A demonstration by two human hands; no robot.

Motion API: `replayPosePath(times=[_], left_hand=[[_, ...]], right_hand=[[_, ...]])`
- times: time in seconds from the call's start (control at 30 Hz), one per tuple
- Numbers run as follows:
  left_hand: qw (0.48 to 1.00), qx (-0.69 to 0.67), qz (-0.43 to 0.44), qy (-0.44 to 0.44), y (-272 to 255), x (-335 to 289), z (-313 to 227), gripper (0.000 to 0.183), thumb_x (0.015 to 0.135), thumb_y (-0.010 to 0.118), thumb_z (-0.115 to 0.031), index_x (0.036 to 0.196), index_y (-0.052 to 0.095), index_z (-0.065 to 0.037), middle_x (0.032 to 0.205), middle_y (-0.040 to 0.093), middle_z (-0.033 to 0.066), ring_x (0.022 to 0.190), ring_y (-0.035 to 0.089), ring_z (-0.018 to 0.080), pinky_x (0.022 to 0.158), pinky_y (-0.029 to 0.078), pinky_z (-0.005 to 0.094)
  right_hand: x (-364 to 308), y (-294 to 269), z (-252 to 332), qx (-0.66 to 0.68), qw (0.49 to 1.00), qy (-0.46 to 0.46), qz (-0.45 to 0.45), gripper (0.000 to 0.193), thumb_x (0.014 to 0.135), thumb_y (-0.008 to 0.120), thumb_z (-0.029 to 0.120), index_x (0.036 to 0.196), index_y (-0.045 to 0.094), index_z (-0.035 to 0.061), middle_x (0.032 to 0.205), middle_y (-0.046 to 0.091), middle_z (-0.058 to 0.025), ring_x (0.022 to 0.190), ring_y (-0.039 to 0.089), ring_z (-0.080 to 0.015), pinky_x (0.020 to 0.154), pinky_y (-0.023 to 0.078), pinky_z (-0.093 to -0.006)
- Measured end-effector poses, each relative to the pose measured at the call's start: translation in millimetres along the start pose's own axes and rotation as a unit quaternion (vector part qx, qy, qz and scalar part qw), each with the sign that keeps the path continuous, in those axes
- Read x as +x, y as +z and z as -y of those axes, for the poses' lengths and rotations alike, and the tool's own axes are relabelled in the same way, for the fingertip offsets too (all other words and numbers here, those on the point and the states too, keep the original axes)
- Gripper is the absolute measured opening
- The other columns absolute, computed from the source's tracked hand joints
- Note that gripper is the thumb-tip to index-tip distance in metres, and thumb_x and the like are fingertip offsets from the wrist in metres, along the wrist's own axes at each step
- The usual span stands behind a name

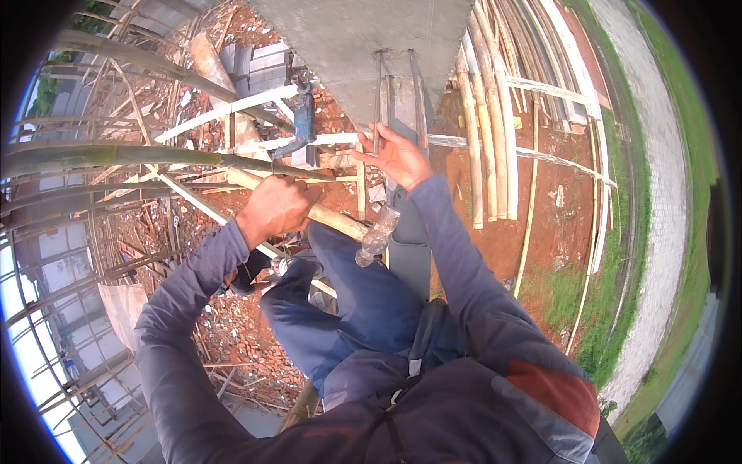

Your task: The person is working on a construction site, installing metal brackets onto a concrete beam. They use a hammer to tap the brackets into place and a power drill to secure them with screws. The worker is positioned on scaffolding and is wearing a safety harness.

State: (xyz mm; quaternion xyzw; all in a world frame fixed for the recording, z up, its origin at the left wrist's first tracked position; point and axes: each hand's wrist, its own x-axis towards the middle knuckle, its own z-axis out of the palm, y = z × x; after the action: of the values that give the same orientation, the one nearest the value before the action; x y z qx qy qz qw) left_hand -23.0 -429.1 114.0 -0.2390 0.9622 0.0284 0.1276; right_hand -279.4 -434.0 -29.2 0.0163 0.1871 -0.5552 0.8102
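- While perching high on bamboo scaffolding, a person in a blue-grey long-sleeved top is working against a grey concrete slab, with red earth and rubble lying far below.
- Left hand: its fingers are wrapping tightly around the wooden handle of a hammer; the handle is running from upper left to lower right, and the metal hammer head is pointing downward, just above the person's blue-trousered knee.
- Right hand: it is reaching up to the lower edge of the slab, its fingers pinching a thin upright metal rod that is lying against the concrete; the palm is facing the camera.
- Beside the rod, a grey vertical formwork board is running down from the slab toward the person's legs.
- Left of the right hand, a blue power drill is hanging nose-down among pale bamboo poles.
- Further right, a stack of long bamboo poles is lying on the ground beside a strip of grass.
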Motion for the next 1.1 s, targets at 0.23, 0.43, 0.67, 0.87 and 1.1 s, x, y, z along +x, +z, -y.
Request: replayPosePath(times=[0.23, 0.43, 0.67, 0.87, 1.1], left_hand=[[0.997, 0.019, 0.008, -0.070, -12, 5, 11, 0.027, 0.069, 0.070, -0.021, 0.090, 0.062, -0.006, 0.070, 0.065, 0.0128, 0.066, 0.067, 0.0323, 0.058, 0.052, 0.0441], [0.991, 0.059, 0.036, -0.112, -21, 18, 32, 0.021, 0.075, 0.067, -0.025, 0.087, 0.066, -0.007, 0.068, 0.067, 0.0132, 0.061, 0.068, 0.0291, 0.056, 0.053, 0.0412], [0.998, 0.014, 0.038, -0.051, -20, -7, -8, 0.025, 0.073, 0.070, -0.024, 0.090, 0.061, -0.008, 0.070, 0.065, 0.0104, 0.064, 0.067, 0.0297, 0.055, 0.052, 0.0416], [0.994, 0.021, 0.034, -0.102, -24, -17, 3, 0.026, 0.077, 0.067, -0.024, 0.097, 0.062, -0.008, 0.066, 0.064, 0.0114, 0.060, 0.067, 0.0292, 0.054, 0.051, 0.0412], [0.986, 0.030, 0.055, -0.151, -36, -25, 13, 0.026, 0.074, 0.070, -0.026, 0.091, 0.059, -0.009, 0.077, 0.064, 0.0089, 0.066, 0.066, 0.0303, 0.058, 0.052, 0.0428]], right_hand=[[1, 1, -2, 0.002, 1.000, 0.006, -0.007, 0.018, 0.096, 0.065, 0.016, 0.109, 0.062, 0.0037, 0.109, 0.062, -0.0071, 0.119, 0.058, -0.0298, 0.110, 0.040, -0.0639], [3, -2, -1, -0.005, 1.000, -0.005, -0.001, 0.020, 0.097, 0.063, 0.018, 0.110, 0.061, 0.0028, 0.107, 0.063, -0.0087, 0.118, 0.059, -0.0311, 0.113, 0.039, -0.0597], [10, 32, 2, -0.025, 0.998, -0.033, 0.041, 0.034, 0.105, 0.050, 0.035, 0.116, 0.056, 0.0038, 0.084, 0.052, 0.0022, 0.078, 0.056, -0.0099, 0.073, 0.052, -0.0301], [42, 30, 9, 0.021, 0.995, 0.006, 0.092, 0.032, 0.106, 0.043, 0.042, 0.095, 0.052, 0.0127, 0.067, 0.026, 0.0076, 0.052, 0.023, -0.0039, 0.041, 0.022, -0.0210], [44, 16, 13, 0.193, 0.959, 0.075, 0.192, 0.030, 0.108, 0.041, 0.036, 0.089, 0.047, 0.0133, 0.068, 0.025, 0.0073, 0.051, 0.021, -0.0050, 0.041, 0.020, -0.0220]])
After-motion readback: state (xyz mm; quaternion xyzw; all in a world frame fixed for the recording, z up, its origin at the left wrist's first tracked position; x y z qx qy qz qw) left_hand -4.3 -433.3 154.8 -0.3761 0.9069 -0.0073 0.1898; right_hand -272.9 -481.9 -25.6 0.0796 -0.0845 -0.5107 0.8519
